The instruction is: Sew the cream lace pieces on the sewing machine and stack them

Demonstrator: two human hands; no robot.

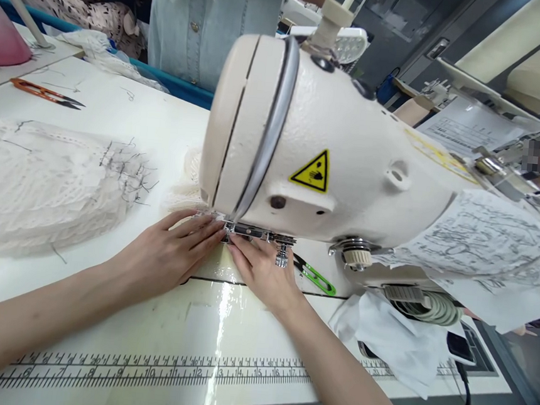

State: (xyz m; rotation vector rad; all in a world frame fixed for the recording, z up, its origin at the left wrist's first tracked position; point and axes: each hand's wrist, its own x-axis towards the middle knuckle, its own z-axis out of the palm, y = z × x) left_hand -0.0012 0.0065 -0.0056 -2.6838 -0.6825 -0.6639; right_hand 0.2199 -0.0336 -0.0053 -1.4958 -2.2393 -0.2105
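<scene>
While both hands rest low at the front of the sewing machine (350,153), the step in hand looks like feeding and steering a piece of lace (183,192) under the metal foot (251,231). That lace lies on the table (116,334), part of it showing behind the left fingers and beside the machine's head, the rest hidden.

The left hand (175,251) is laid nearly flat, palm down, its fingers stretched together with their tips just beside the foot; it seems to press on the work rather than pinch it. The right hand (264,271) is on the other side, fingers gently bent and pointing in toward the same spot, partly covered by a metal screw (282,256). Whether it has hold of the edge I cannot tell, and the needle itself is out of sight.

As I judge it, the next move calls for light, even guiding from the 2 hands, the edge kept straight against the foot and every fingertip clear of the needle, as the yellow warning sign (314,170) suggests.

A pile of white lace pieces (39,188) with loose dark threads lies to the left. The 2 thread snips, orange (47,93) and green (317,278), lie apart on the table, neither held.
</scene>
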